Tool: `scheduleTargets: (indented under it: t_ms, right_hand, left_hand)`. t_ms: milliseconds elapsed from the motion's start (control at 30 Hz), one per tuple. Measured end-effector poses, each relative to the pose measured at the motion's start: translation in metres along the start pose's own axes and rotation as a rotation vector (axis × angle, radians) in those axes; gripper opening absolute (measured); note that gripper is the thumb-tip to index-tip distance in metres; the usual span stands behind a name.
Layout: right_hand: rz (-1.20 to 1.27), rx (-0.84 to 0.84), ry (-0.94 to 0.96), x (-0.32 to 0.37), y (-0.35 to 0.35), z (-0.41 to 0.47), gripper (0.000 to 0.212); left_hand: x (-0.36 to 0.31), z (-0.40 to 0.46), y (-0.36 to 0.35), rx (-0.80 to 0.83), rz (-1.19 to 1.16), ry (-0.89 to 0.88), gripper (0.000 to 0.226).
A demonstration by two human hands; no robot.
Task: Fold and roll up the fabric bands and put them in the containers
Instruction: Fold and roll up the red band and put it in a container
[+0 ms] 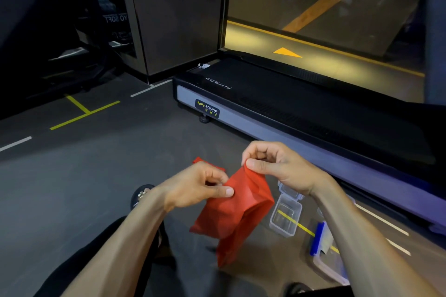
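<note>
Head view: both hands are pinching the red band (237,210) above the floor, left hand (198,185) mid-edge, right hand (277,166) at top, just left of the clear container (286,218) beside the treadmill (301,103).

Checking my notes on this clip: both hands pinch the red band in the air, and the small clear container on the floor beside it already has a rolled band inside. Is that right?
Not quite. In the head view the small clear container on the floor looks empty; no band lies in it. The rest holds: the left hand and the right hand both pinch the red band in the air.
</note>
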State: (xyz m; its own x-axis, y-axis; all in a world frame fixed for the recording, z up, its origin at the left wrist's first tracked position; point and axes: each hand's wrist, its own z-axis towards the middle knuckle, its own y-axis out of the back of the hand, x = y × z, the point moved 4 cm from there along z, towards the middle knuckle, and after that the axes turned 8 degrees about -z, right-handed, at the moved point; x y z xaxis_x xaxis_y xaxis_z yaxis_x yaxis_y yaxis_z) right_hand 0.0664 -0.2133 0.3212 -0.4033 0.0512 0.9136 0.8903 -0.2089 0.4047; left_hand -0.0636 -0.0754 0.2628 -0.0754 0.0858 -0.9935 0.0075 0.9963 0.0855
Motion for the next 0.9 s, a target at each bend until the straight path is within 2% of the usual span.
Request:
scheduleTargets:
  t_ms: [67, 267, 367, 500, 567, 767, 900]
  right_hand:
    - [-0.006, -0.002, 0.005, 0.000, 0.001, 0.000, 0.007]
    - [-0.010, 0.000, 0.014, 0.001, -0.001, 0.000, 0.007]
    - [-0.007, -0.012, 0.004, -0.001, 0.002, -0.001, 0.007]
    - [-0.026, -0.049, -0.020, -0.007, 0.009, -0.003, 0.008]
    - [-0.038, -0.065, -0.033, -0.010, 0.012, -0.003, 0.008]
    - [-0.098, -0.073, -0.053, -0.016, 0.013, -0.003, 0.007]
    - [-0.130, -0.053, -0.049, -0.017, 0.010, 0.001, 0.006]
  left_hand:
    - [0.000, 0.002, 0.000, -0.031, 0.009, -0.004, 0.023]
    - [0.001, 0.007, 0.000, -0.090, 0.044, -0.027, 0.037]
    - [0.000, 0.006, 0.002, -0.100, 0.027, -0.036, 0.032]
    - [-0.002, 0.003, 0.006, -0.106, -0.031, -0.061, 0.010]
    - [-0.003, 0.001, 0.009, -0.114, -0.051, -0.078, 0.006]
    - [0.003, 0.001, 0.008, -0.041, -0.030, -0.048, 0.012]
    - [0.012, 0.003, 0.011, -0.091, 0.085, -0.019, 0.015]
